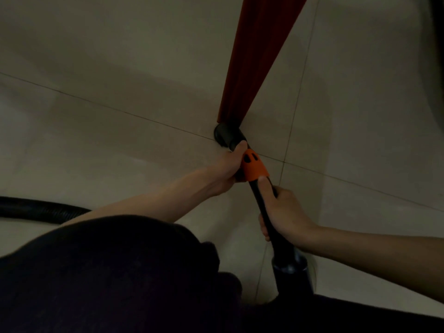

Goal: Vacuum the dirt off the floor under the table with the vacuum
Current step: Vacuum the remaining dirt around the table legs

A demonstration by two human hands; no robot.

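Note:
A black vacuum wand (269,219) with an orange collar (254,167) runs from the bottom centre up to a black nozzle (227,137). The nozzle sits on the pale tiled floor (120,152) right at the foot of a reddish-brown table leg (249,68). My left hand (228,168) grips the wand just beside the orange collar, near the nozzle. My right hand (283,212) grips the black tube lower down, thumb lying along it toward the collar. No dirt is discernible on the dim floor.
A black ribbed hose (40,209) curves in from the left edge behind my left forearm. Dark clothing (120,272) fills the bottom of the view. A dark rounded object (436,56) stands at the right edge. Tile joints cross near the nozzle.

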